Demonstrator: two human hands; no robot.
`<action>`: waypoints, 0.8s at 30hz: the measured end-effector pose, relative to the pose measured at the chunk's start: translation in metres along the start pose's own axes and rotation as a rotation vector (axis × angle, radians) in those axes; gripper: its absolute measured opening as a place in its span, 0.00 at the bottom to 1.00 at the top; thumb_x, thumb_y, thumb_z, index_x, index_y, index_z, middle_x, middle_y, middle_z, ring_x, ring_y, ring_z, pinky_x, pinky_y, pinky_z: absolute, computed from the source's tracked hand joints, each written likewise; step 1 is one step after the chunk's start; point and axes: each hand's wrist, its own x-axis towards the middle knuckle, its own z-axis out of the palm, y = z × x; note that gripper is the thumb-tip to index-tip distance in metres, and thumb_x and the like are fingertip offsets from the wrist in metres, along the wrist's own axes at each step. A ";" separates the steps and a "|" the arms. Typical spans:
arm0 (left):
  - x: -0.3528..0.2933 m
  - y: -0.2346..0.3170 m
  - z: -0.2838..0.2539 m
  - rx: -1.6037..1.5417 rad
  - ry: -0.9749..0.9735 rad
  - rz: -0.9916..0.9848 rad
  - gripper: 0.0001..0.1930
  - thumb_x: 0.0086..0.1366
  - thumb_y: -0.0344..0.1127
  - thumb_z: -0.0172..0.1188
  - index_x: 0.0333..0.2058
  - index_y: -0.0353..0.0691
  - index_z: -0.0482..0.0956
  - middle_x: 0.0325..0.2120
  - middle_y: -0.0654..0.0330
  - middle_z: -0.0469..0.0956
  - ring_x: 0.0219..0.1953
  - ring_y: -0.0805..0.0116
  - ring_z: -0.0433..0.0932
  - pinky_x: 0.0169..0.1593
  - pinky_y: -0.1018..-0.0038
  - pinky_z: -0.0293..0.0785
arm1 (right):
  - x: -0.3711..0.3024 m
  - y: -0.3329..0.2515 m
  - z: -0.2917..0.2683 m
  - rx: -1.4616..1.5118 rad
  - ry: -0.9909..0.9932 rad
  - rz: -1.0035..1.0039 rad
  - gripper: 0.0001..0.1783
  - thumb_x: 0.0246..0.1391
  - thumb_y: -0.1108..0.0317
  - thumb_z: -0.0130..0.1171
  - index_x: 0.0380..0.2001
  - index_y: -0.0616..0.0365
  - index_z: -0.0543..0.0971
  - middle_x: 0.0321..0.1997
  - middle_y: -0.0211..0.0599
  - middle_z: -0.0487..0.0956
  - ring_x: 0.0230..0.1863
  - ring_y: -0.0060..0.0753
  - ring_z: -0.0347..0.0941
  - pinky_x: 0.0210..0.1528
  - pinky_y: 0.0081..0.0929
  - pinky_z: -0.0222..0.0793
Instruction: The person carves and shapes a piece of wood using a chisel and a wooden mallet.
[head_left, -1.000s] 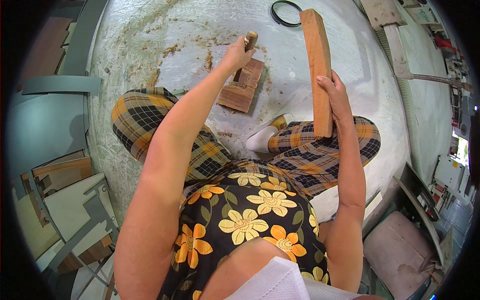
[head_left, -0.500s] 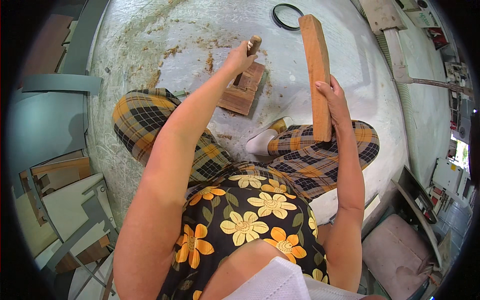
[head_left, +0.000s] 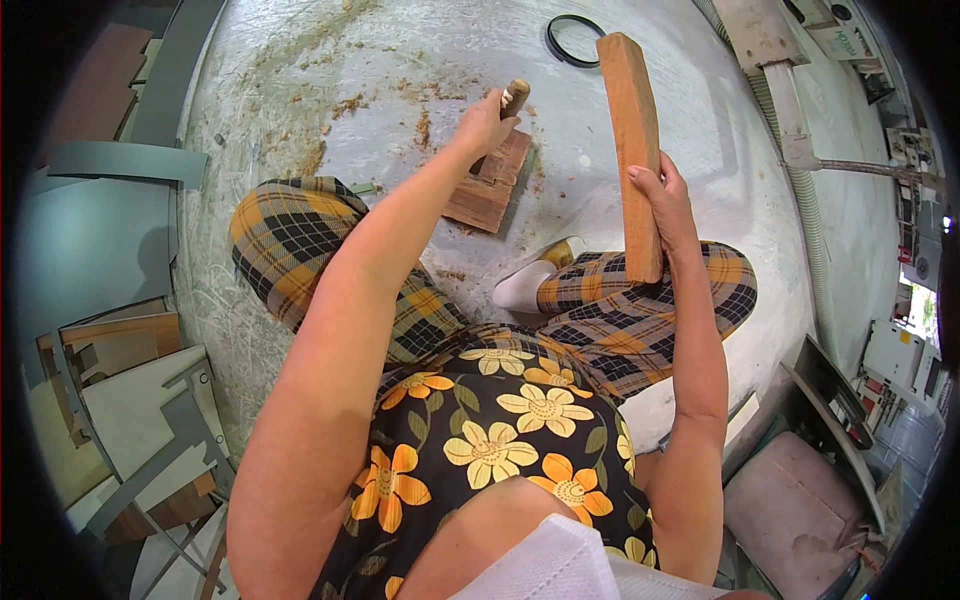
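Observation:
My left hand [head_left: 482, 128] is closed round the wooden handle of a chisel [head_left: 515, 97], whose handle tilts up and away to the right. Its blade is mostly hidden behind the hand, over a reddish-brown wooden block [head_left: 482, 207] with a dark notch cut in it. The block lies on the floor in front of my crossed legs. My right hand [head_left: 668, 210] grips a thick, long wooden bar [head_left: 630, 130] near its lower part. That bar is raised to the right of the block, apart from the chisel, its near end above my right leg.
Wood shavings [head_left: 350, 105] are scattered over the pale floor [head_left: 270, 60]. A black ring [head_left: 573, 42] lies beyond the bar. Boards and panels [head_left: 100, 250] stand along the left. A ribbed hose [head_left: 812, 240] runs down the right side, with a worn cushion-like pad [head_left: 795, 500] nearer me.
My left hand and the chisel have shifted slightly nearer and to the right. The right hand and its wooden bar have hardly moved.

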 end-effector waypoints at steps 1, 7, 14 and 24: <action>-0.001 -0.002 0.001 -0.017 -0.004 -0.003 0.25 0.59 0.43 0.66 0.50 0.37 0.69 0.43 0.39 0.79 0.49 0.38 0.76 0.51 0.53 0.72 | -0.001 -0.002 0.001 0.000 -0.002 -0.003 0.31 0.48 0.54 0.66 0.50 0.63 0.74 0.37 0.35 0.78 0.34 0.23 0.73 0.36 0.24 0.71; 0.002 -0.011 0.003 -0.097 0.020 -0.053 0.24 0.60 0.42 0.66 0.51 0.39 0.70 0.43 0.40 0.79 0.49 0.39 0.77 0.50 0.54 0.72 | -0.002 -0.001 0.007 -0.064 -0.005 -0.056 0.32 0.48 0.55 0.66 0.53 0.64 0.73 0.39 0.37 0.79 0.37 0.24 0.74 0.38 0.24 0.72; 0.006 -0.024 0.006 -0.167 0.099 -0.082 0.23 0.60 0.41 0.66 0.52 0.41 0.72 0.43 0.43 0.80 0.48 0.41 0.77 0.50 0.55 0.72 | -0.001 0.017 0.026 -0.140 -0.095 -0.003 0.42 0.45 0.58 0.67 0.63 0.65 0.66 0.50 0.45 0.78 0.48 0.32 0.75 0.50 0.30 0.72; 0.002 -0.020 0.002 -0.186 0.120 -0.070 0.22 0.60 0.40 0.66 0.51 0.40 0.72 0.43 0.43 0.80 0.48 0.43 0.78 0.49 0.56 0.73 | 0.028 -0.049 0.044 -0.251 -0.157 -0.099 0.47 0.45 0.56 0.65 0.68 0.61 0.62 0.54 0.47 0.77 0.49 0.34 0.76 0.53 0.30 0.71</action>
